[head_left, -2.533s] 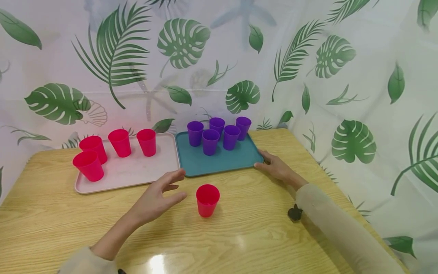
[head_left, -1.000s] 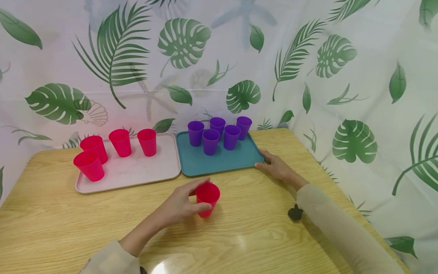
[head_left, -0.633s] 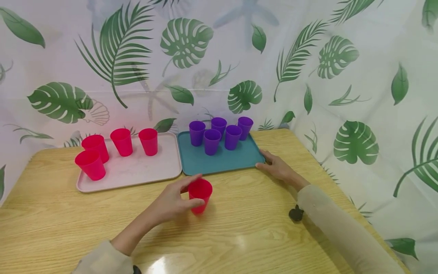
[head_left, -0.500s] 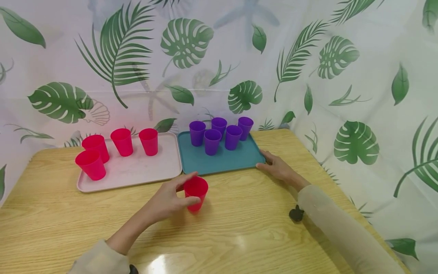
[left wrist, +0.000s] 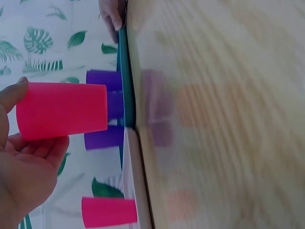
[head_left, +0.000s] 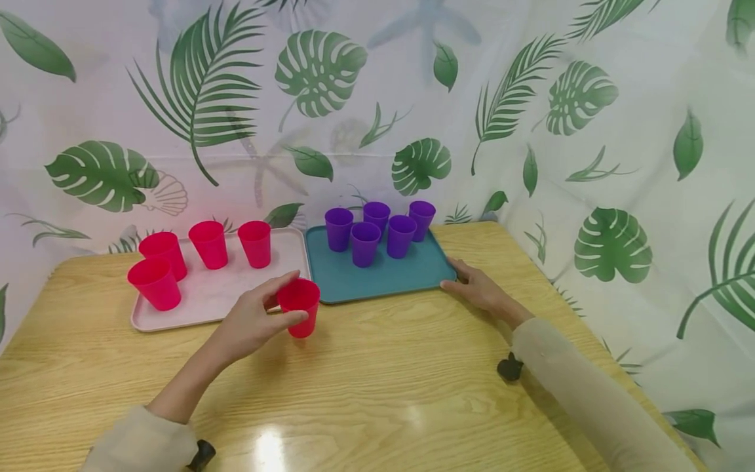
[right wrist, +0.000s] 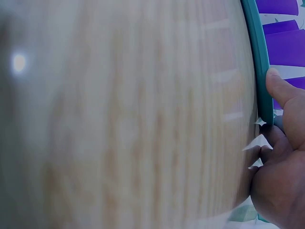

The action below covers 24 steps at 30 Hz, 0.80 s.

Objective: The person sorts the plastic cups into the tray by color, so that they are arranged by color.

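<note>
My left hand [head_left: 248, 322] grips a red plastic cup [head_left: 303, 313] round its side, thumb in front. The cup is upright and off the table, near the front right corner of the pale pink tray [head_left: 236, 288]. In the left wrist view, a gap shows between the base of the held red cup [left wrist: 64, 110] and the table. At the front right corner of the teal tray [head_left: 377, 283], my right hand [head_left: 479, 288] holds the rim; the right wrist view shows its thumb [right wrist: 276, 83] on the edge and the other fingers bent beside it.
Several red cups [head_left: 206, 246] stand on the pink tray's left and back. Several purple cups [head_left: 366, 246] are grouped at the teal tray's back. Both trays lie side by side on the wooden table [head_left: 377, 393], before a leaf-printed sheet [head_left: 366, 98].
My left hand reached the red cup on the table, took hold of it, lifted it and carried it left and back towards the pink tray. My right hand stayed at the teal tray.
</note>
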Available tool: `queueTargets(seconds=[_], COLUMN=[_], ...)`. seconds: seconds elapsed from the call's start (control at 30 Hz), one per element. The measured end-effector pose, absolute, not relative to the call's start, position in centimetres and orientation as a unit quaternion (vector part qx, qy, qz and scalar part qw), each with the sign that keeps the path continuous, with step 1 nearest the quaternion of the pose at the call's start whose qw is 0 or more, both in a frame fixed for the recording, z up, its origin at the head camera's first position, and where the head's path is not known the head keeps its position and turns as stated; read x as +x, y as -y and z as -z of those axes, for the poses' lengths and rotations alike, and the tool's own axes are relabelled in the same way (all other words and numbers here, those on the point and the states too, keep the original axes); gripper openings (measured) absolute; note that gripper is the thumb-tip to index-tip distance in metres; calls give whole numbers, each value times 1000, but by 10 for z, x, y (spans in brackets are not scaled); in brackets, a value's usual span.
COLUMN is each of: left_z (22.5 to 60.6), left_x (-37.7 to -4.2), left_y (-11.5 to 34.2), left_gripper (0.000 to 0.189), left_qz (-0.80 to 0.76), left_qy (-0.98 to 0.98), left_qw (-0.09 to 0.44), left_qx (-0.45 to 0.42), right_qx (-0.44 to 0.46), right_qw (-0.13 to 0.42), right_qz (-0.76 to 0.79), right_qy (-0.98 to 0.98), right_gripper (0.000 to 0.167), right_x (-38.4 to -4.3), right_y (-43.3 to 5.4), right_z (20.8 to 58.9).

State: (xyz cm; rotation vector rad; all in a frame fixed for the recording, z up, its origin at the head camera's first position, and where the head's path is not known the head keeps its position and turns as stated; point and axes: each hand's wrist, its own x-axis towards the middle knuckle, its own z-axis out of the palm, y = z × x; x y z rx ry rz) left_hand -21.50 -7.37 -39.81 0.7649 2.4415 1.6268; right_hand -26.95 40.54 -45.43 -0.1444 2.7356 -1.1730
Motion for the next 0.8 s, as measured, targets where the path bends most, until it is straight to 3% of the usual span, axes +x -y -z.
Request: queueTargets(seconds=[0.43, 0.8], left_z=[384, 385], left_x=[-232, -246], left_y=[127, 161], left_gripper=[82, 84], left_qz=[-488, -476], left_qy=[-852, -870], left_qw=[39, 22], left_qx=[182, 127], right_qx=[-48, -59], right_qw=[81, 91], right_qz=[388, 398], right_qy=[-917, -911], right_gripper=[81, 76], right_x=[-269, -249], right_y=[-404, -381], right_z=[455, 420])
